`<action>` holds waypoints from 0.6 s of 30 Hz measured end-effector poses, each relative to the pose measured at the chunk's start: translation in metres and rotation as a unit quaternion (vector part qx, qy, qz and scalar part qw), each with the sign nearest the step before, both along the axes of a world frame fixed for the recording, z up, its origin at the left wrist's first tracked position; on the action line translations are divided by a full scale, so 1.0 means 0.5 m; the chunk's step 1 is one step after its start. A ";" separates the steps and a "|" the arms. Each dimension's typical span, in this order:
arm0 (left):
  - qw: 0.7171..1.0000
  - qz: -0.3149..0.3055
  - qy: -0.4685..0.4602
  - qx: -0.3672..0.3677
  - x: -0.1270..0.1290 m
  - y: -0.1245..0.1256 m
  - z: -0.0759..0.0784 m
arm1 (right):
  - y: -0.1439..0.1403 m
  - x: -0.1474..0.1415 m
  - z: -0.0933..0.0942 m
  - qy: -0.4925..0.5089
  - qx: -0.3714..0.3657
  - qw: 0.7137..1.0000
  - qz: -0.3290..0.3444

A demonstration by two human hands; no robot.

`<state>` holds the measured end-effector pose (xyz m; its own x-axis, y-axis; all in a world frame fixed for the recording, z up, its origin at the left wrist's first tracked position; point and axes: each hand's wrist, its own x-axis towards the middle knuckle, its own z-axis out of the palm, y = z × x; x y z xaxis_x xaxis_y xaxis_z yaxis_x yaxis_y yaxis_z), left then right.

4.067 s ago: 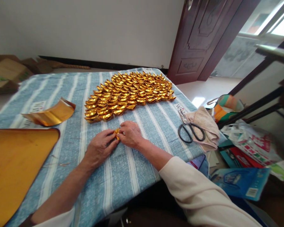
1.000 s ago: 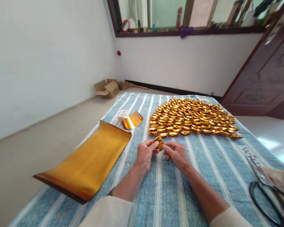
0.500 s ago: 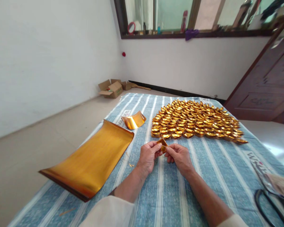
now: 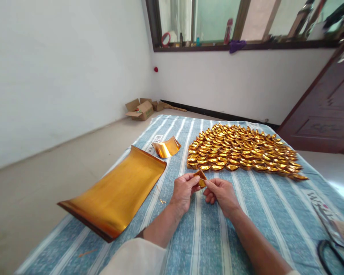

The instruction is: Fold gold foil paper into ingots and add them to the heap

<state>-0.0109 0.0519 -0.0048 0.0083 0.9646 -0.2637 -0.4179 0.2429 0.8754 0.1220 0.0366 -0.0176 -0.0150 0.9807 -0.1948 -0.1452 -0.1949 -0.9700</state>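
Observation:
Between my two hands is a small folded piece of gold foil paper (image 4: 201, 178). My left hand (image 4: 185, 190) pinches it from the left, thumb on top. My right hand (image 4: 220, 193) has its thumb and forefinger closed at the paper's right edge, the other fingers curled. Just beyond my hands lie rows of many folded gold paper ingots (image 4: 243, 151), packed closely together. To the left lies a large stack of gold foil sheets (image 4: 117, 191) with curled ends. A smaller curved gold sheet (image 4: 167, 148) rests behind that stack.
A blue striped cloth (image 4: 200, 236) covers the table. Black-handled scissors (image 4: 332, 252) lie at the right front edge, partly out of view. Small gold scraps (image 4: 163, 201) lie beside the stack. Cardboard boxes (image 4: 141, 109) stand on the floor by the wall. A dark wooden door (image 4: 323, 110) is at the right.
The camera view has shifted slightly, so everything appears a little further right. The folded paper has turned in my fingers and shows more of its open face.

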 end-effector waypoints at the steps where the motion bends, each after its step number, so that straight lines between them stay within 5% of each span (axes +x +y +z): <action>1: 1.000 0.000 0.001 -0.001 0.001 -0.001 0.000 | -0.001 0.000 0.000 0.004 -0.004 1.000 -0.001; 18: 1.000 0.009 -0.010 -0.015 0.007 -0.005 0.000 | -0.007 -0.007 0.005 0.047 -0.016 0.998 -0.037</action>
<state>-0.0074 0.0495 -0.0048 -0.0040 0.9563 -0.2923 -0.4392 0.2609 0.8596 0.1184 0.0333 -0.0148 0.0386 0.9731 -0.2271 -0.2499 -0.2106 -0.9451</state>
